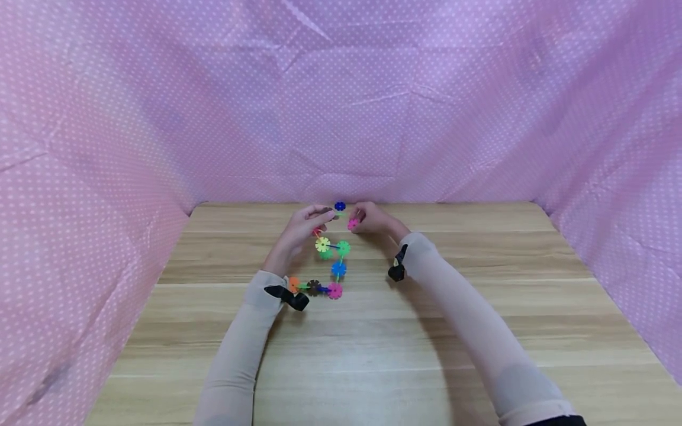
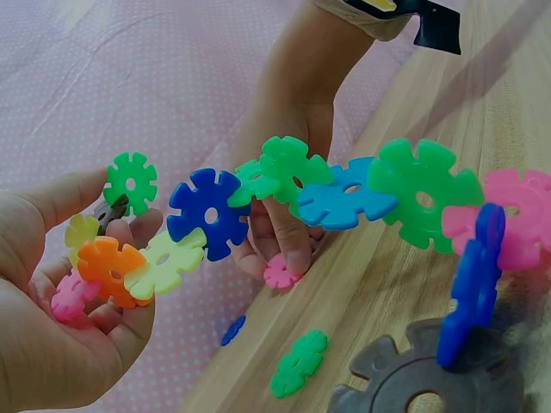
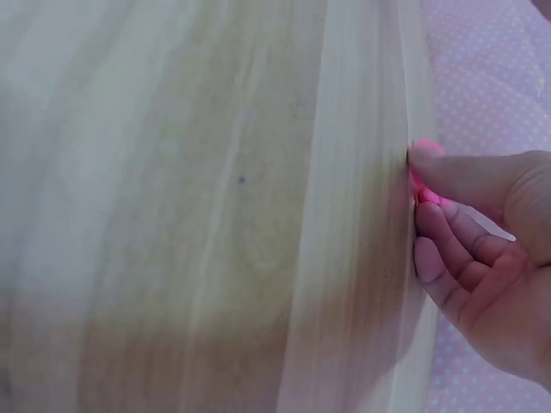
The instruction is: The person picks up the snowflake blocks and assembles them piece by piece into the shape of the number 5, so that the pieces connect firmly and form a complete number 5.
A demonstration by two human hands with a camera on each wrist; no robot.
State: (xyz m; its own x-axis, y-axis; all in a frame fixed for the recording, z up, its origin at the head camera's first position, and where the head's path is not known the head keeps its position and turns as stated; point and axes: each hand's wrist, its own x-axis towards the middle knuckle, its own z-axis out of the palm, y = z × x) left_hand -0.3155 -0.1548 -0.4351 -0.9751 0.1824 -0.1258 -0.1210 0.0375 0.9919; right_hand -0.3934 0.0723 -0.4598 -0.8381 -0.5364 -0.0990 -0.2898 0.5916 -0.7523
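My left hand [image 1: 298, 231] grips one end of a chain of interlocking notched plastic discs. In the left wrist view its fingers are around a pink disc [image 2: 73, 297], an orange disc [image 2: 105, 267] and a dark piece beside a green disc [image 2: 131, 183]. The chain runs on through a dark blue disc [image 2: 196, 225], a light blue disc [image 2: 344, 202] and a large green disc [image 2: 405, 182] to a dark grey disc [image 2: 379, 383] and an orange disc [image 1: 294, 284] near the left wrist. My right hand [image 1: 374, 219] pinches a separate pink disc [image 3: 428, 148] close over the table.
A loose blue disc [image 1: 340, 206] and a loose green disc [image 2: 299, 364] lie near the far edge of the wooden table [image 1: 383, 355], between the hands. Pink dotted cloth [image 1: 341, 106] hangs behind the table and along both sides.
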